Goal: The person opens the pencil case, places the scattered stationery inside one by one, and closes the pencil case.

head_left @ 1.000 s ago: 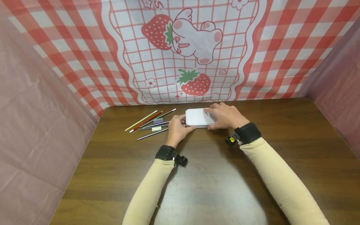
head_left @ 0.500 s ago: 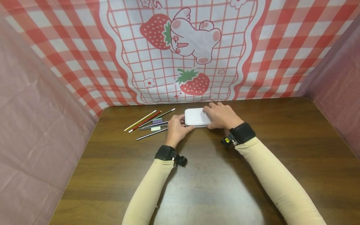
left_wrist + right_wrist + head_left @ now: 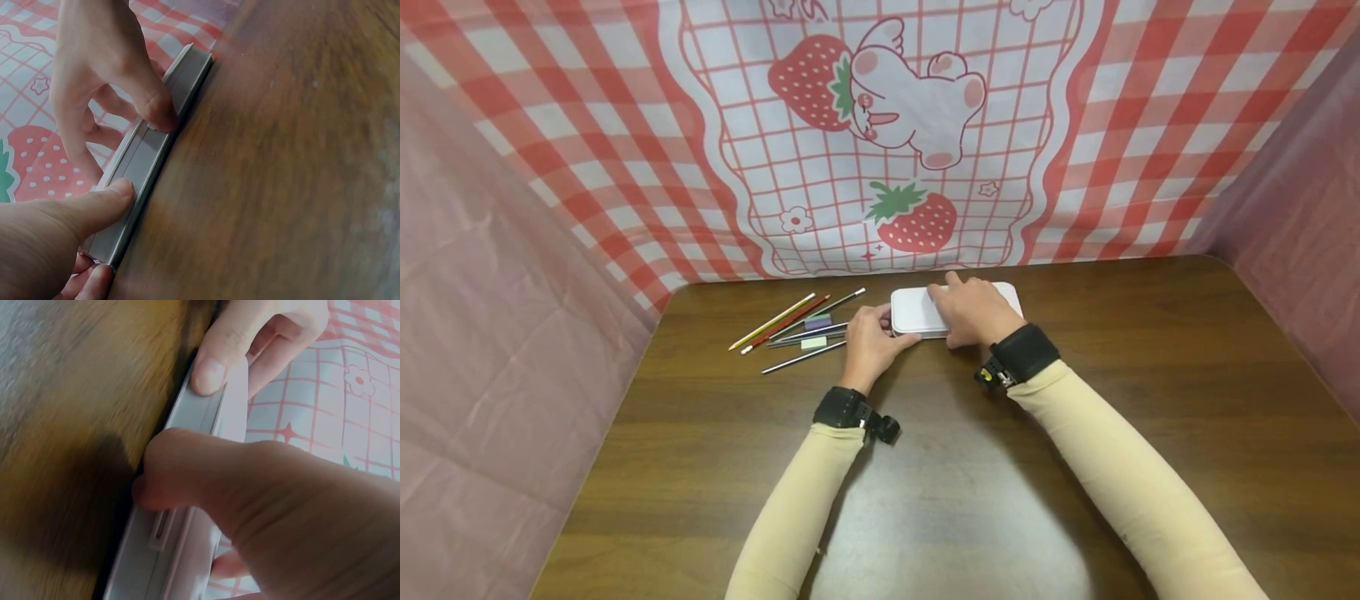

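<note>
A closed white pencil case (image 3: 912, 310) lies near the table's far edge in the head view. My left hand (image 3: 871, 342) holds its left end, thumb on the front side and fingers behind the end. My right hand (image 3: 976, 312) reaches over the middle of the case, fingers spread across the lid. In the left wrist view, my right thumb presses the front side of the pencil case (image 3: 145, 155). A small clasp (image 3: 164, 528) shows right below that thumb in the right wrist view.
Several pencils (image 3: 778, 318) lie loosely to the left of my left hand. Among them are a pale eraser (image 3: 814, 342) and a purple-and-green eraser (image 3: 818, 322). A red-checked cloth (image 3: 1150, 167) hangs behind the wooden table (image 3: 940, 467), with pink curtains (image 3: 482, 333) at both sides.
My right hand has slid left along the case, from its right end to its middle, uncovering the right end. My left hand keeps its hold on the left end.
</note>
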Demonstrator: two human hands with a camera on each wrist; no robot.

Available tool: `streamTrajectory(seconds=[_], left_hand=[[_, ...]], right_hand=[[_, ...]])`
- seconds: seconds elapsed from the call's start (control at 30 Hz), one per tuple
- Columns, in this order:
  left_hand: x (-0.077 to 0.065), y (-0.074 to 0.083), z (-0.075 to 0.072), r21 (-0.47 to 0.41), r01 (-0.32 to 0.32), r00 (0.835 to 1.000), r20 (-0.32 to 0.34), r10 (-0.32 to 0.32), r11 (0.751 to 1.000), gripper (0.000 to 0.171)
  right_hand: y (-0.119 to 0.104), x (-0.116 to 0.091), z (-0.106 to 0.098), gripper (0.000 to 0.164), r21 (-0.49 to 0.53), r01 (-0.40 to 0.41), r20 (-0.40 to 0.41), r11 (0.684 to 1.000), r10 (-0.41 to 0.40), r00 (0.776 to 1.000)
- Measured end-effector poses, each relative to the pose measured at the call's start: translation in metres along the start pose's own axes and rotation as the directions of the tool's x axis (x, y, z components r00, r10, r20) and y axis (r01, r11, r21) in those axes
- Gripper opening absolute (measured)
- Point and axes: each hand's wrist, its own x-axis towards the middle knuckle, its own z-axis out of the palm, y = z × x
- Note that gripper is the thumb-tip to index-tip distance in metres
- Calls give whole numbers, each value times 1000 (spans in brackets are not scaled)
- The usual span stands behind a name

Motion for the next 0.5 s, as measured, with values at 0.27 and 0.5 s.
streamTrajectory(seconds=[0.27, 0.5], left_hand=[[0, 2, 1, 5, -19, 1000, 5, 19, 1000, 64], [-1, 1, -2, 24, -14, 1000, 2, 14, 1000, 65]], right_hand=[[-11, -3, -10, 96, -44, 3, 49, 999, 0, 999], [-14, -2, -10, 98, -88, 30, 52, 996, -26, 998]])
